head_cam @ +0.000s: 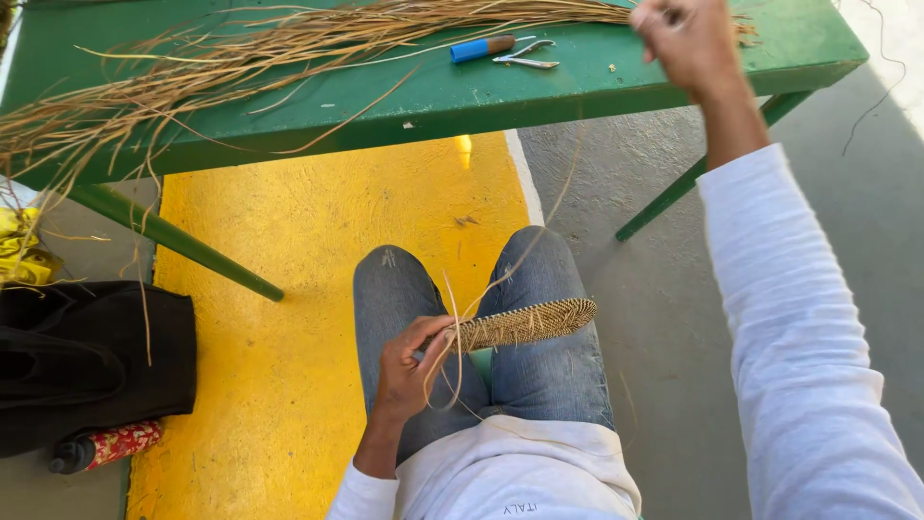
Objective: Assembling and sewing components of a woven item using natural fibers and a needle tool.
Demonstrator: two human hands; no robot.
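Note:
My left hand (pixel 412 361) rests over my lap in blue jeans and grips a flat woven straw piece (pixel 527 323) by its near end. Loose straw strands curl down around the fingers. My right hand (pixel 688 37) is raised high at the far right, up by the green table (pixel 433 96), fingers closed on a thin straw strand (pixel 568 188) that runs down to the woven piece. A long bundle of dry straw (pixel 241 58) lies across the table top.
A blue-handled tool (pixel 481 47) and small metal clippers (pixel 525 55) lie on the table. A black bag (pixel 87 361) and a red patterned bottle (pixel 106 448) sit on the floor at left. Yellow painted floor (pixel 289 318) lies under the table, grey concrete at right.

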